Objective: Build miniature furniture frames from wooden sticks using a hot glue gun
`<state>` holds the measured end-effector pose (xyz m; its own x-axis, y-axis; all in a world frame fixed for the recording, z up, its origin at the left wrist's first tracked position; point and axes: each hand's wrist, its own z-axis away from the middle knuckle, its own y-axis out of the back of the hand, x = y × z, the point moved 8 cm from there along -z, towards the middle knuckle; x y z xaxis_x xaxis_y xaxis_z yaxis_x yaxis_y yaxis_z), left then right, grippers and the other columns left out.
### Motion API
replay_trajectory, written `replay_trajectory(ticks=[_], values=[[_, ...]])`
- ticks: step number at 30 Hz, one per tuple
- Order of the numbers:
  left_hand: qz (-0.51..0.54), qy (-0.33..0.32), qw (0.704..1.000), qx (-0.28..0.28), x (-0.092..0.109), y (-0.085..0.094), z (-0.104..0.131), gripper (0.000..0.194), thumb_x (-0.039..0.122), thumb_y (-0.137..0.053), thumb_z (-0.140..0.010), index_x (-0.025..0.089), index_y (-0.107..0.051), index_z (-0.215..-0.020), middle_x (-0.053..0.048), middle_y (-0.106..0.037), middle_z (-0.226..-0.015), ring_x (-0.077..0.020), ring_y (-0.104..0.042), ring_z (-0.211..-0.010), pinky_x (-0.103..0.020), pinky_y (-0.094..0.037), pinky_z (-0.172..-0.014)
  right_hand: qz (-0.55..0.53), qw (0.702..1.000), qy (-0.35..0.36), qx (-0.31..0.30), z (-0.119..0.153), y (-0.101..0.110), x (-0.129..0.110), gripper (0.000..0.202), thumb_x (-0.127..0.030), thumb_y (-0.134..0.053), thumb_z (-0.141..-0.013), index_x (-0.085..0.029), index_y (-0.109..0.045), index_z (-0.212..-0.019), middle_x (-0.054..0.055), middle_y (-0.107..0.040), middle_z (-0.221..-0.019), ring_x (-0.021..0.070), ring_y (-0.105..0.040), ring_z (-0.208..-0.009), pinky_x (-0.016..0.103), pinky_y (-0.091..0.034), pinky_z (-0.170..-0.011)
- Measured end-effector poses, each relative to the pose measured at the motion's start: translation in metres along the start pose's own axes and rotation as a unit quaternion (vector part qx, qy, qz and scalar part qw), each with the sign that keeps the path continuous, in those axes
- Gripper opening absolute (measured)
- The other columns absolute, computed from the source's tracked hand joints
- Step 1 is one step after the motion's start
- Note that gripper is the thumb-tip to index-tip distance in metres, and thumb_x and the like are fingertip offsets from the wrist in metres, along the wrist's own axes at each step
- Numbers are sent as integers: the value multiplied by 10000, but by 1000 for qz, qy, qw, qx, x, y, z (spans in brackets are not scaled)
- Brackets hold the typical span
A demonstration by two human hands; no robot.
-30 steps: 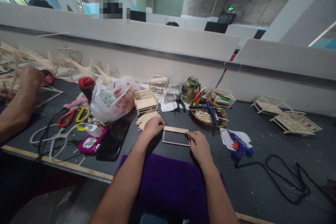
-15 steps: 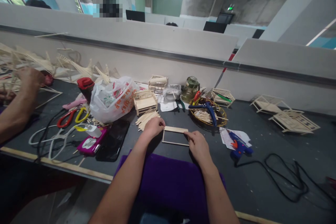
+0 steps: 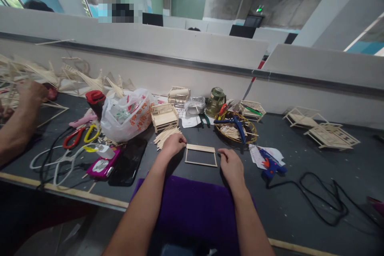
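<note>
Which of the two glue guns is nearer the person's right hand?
The blue glue gun, partly on paper near the right hand; the pink one lies left of the plastic bag.

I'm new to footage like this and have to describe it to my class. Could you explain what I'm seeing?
There is no robot here: a person works bare-handed, and one camera worn on their head looks forward and down. On the dark table lies a small frame of thin sticks. The left hand is at its upper left corner; whether it grips is unclear. The right hand is just off its right side, holding nothing visible. Around them are loose sticks, a basket, a phone and a plastic bag.
</note>
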<state>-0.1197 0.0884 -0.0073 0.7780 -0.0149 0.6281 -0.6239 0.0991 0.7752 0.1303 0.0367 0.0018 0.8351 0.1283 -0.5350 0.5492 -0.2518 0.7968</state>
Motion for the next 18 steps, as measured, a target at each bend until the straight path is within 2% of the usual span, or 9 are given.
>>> replay_trajectory(ticks=[9, 18], values=[[-46, 16, 998, -35, 4, 0, 5, 175, 292, -605, -740, 171, -728, -769, -50, -703, -769, -162, -606, -709, -241, -378, -596, 31, 998, -43, -27, 0, -6, 9, 297, -158, -406, -864, -211, -691, -932, 51, -638, -924, 184, -581, -903, 276, -396, -797], [-57, 22, 998, -34, 6, -1, 6, 175, 314, -622, -736, 180, -725, -779, -44, -706, -775, -156, -604, -704, -232, -376, -599, 30, 999, -11, -37, 1, -12, 5, 313, -138, -422, -864, -228, -709, -952, 48, -635, -891, 166, -583, -890, 257, -402, -800]])
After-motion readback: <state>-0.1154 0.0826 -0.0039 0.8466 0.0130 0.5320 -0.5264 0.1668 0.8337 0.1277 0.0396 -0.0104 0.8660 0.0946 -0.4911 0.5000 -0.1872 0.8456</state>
